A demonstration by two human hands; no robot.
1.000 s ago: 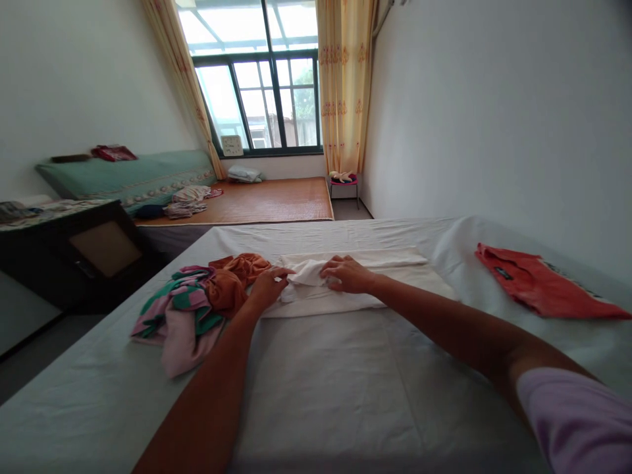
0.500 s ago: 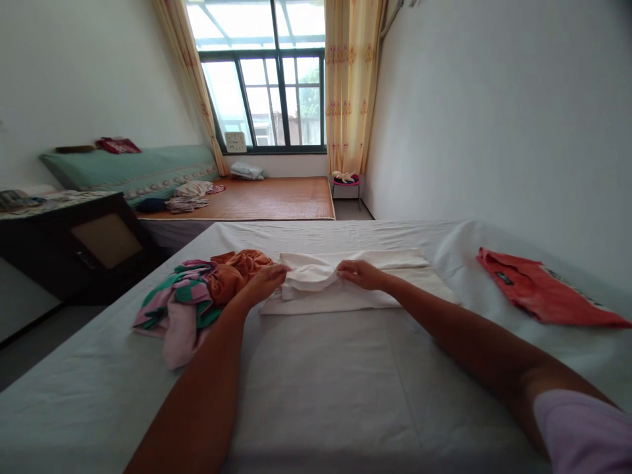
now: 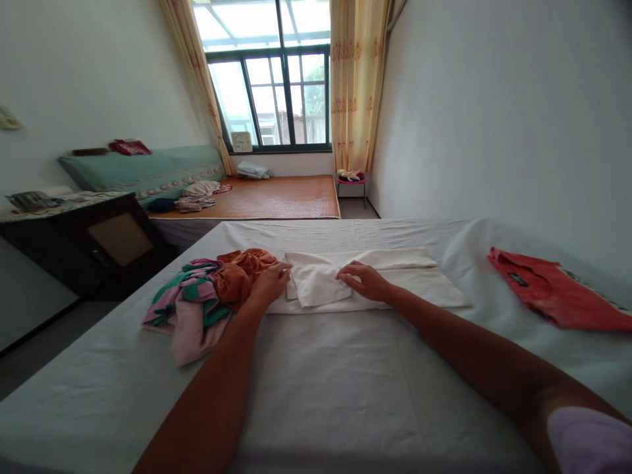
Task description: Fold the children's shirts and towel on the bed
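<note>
A white garment (image 3: 415, 283) lies in a long folded strip across the bed, with a smaller flap (image 3: 318, 286) laid over its left part. My left hand (image 3: 273, 283) rests at the flap's left edge, its fingers loosely bent and partly hidden. On the flap's right side, my right hand (image 3: 365, 280) touches the cloth with its fingers apart, gripping nothing. Just left of my left hand is a heap of crumpled clothes: an orange-brown cloth (image 3: 232, 283) and a pink and green garment (image 3: 190, 303).
A folded red shirt (image 3: 548, 293) lies at the right on the white bed sheet (image 3: 336, 388). Beyond stands another bed with a brown mat (image 3: 286, 194) and some clothes (image 3: 197, 197). A dark cabinet (image 3: 118, 230) is at the left, a small stool (image 3: 351, 179) by the curtain.
The flap, pinched and raised between both hands before, now lies flat on the white garment. My right hand's fingers have loosened. The view has shifted slightly left.
</note>
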